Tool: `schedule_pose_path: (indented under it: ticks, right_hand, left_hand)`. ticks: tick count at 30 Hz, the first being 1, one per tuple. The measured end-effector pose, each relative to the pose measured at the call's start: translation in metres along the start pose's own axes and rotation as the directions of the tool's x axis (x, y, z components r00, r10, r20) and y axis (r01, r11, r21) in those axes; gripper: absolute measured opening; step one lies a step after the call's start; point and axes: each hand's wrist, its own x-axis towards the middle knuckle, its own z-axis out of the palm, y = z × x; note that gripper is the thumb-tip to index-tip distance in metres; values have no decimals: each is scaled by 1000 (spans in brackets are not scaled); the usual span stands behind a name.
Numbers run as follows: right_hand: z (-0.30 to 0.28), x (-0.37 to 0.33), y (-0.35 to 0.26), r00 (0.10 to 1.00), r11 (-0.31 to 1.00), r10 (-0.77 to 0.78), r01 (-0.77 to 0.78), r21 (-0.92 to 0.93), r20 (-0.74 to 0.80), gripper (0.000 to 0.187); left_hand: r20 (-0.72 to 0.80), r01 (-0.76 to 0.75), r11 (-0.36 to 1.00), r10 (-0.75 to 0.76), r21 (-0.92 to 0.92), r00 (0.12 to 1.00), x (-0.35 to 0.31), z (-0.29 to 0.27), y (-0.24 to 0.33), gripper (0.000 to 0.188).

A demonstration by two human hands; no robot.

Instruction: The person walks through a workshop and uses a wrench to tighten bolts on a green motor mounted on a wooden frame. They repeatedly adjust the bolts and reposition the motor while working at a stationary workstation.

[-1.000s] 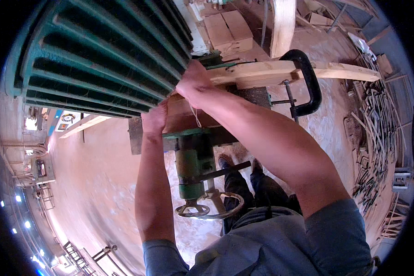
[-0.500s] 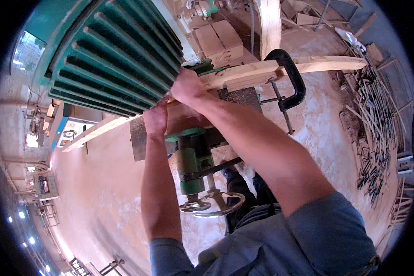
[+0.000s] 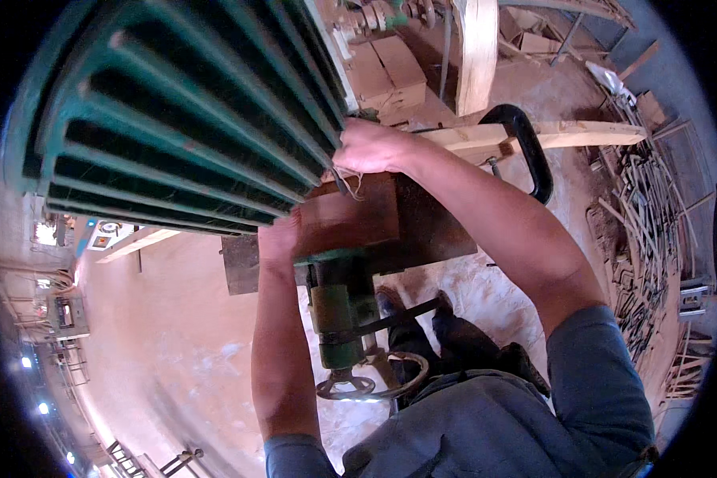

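Note:
A large green ribbed machine cover [image 3: 191,119] fills the upper left and hides part of both hands. My left hand [image 3: 279,236] is at its lower edge, over the reddish-brown block [image 3: 350,211] on the dark metal machine table [image 3: 438,227]; its fingers are hidden. Farther right, my right hand [image 3: 372,146] is closed at the cover's right edge, with thin curled strands [image 3: 354,182] hanging just below it. What its fingers hold is hidden. A long curved wooden strip [image 3: 585,133] runs behind my right hand, with a black C-clamp [image 3: 532,151] on it.
Below the table stands a green column with a metal handwheel [image 3: 374,389]. Cardboard-coloured blocks [image 3: 386,72] and an upright timber [image 3: 476,56] stand beyond. Thin sticks and clamps [image 3: 649,231] are heaped on the right.
My hands have moved apart, the right one going rightward. The cover looms larger as my view shifts, and the strands below my right hand have come into sight.

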Motion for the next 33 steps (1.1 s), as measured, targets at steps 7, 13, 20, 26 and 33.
schedule_pose_path:
  ticks: [7, 13, 20, 26, 33]
  right_hand:
    - [43, 13, 23, 912, 966, -212, 142, -216, -351, 20]
    - [53, 18, 49, 676, 815, -562, 354, -459, -477, 18]
    - [43, -3, 39, 771, 938, -341, 241, -250, -537, 8]
    - [56, -4, 30, 988, 409, 95, -149, 900, 120, 23]
    - [49, 8, 22, 945, 211, 173, -310, 927, 277, 22]
  left_hand:
    - [-39, -31, 964, 21, -264, 999, 16, 16, -24, 19]
    - [-97, -169, 966, 153, -194, 983, 16, 24, -20, 18]
    - [-133, -165, 971, 143, -176, 981, 11, 27, -17, 17]
    - [114, -8, 797, 97, -604, 989, 9, 16, 10, 19]
    - [-133, -190, 923, 153, -335, 979, 5, 25, 22, 15]
